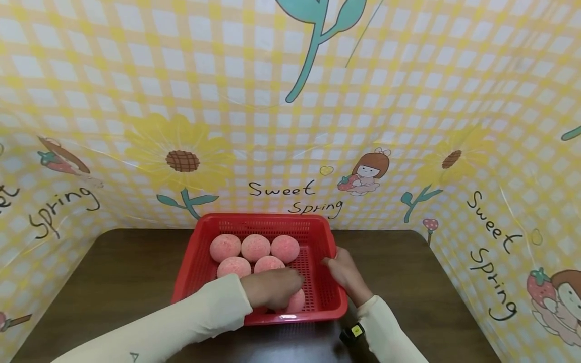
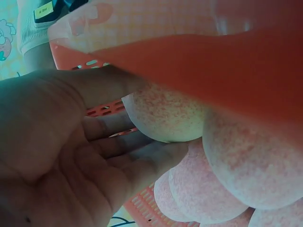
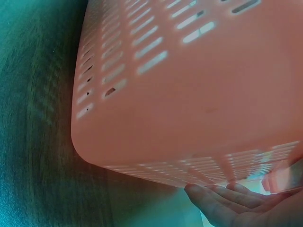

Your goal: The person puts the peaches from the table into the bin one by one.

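Observation:
A red plastic basket (image 1: 338, 297) with slotted walls holds several round, speckled pink peaches (image 1: 255, 248). Reaching over its near side, my left hand (image 1: 274, 287) is inside at the near right part. In the left wrist view the thumb and fingers go round one peach (image 2: 165, 116), pink above and paler below, at the end of the group. My right hand (image 1: 347, 275) grips the right side of the basket, thumb over the rim. The right wrist view shows its fingers (image 3: 208, 201) against the outside of the slotted wall.
Under the basket is a dark wooden table (image 1: 136, 272). A yellow checked cloth (image 1: 272, 126) with printed flowers and lettering stands behind and at both sides. A small black device (image 1: 351, 333) with a yellow label sits at the right wrist.

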Motion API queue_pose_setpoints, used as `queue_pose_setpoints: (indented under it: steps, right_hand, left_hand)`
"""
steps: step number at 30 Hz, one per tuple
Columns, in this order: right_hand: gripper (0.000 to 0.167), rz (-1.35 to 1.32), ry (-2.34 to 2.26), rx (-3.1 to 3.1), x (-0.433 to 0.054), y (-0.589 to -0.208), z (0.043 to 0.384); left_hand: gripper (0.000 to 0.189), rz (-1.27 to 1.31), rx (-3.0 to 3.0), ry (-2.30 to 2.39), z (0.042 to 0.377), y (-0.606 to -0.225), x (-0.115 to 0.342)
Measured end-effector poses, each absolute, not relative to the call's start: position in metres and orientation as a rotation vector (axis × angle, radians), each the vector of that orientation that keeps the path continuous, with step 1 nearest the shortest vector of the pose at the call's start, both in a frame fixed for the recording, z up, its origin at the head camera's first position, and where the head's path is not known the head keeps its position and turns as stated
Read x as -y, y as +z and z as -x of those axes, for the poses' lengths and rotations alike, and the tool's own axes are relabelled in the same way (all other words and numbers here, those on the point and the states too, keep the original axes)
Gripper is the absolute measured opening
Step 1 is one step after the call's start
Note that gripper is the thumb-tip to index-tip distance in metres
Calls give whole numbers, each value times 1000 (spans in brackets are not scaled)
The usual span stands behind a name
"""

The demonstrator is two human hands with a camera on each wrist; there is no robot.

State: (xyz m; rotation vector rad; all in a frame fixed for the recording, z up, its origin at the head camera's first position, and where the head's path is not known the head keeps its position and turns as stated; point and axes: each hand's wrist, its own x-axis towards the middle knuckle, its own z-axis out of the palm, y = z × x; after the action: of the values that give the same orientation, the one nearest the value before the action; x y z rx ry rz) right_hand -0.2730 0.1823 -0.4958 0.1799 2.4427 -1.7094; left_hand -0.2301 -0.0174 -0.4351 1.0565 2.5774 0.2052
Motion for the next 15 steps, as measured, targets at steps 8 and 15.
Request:
queue_pose_setpoints:
  steps: [8,15]
  right_hand:
    - [35,-166,-1709,-2452,-184,-496,272]
    - [35,-184,-1704,-2451,-184,-497,274]
  left_hand:
    - [48,-1018,-2563,215,230,-437,19]
    - [39,-971,-2524,284,229,-433,23]
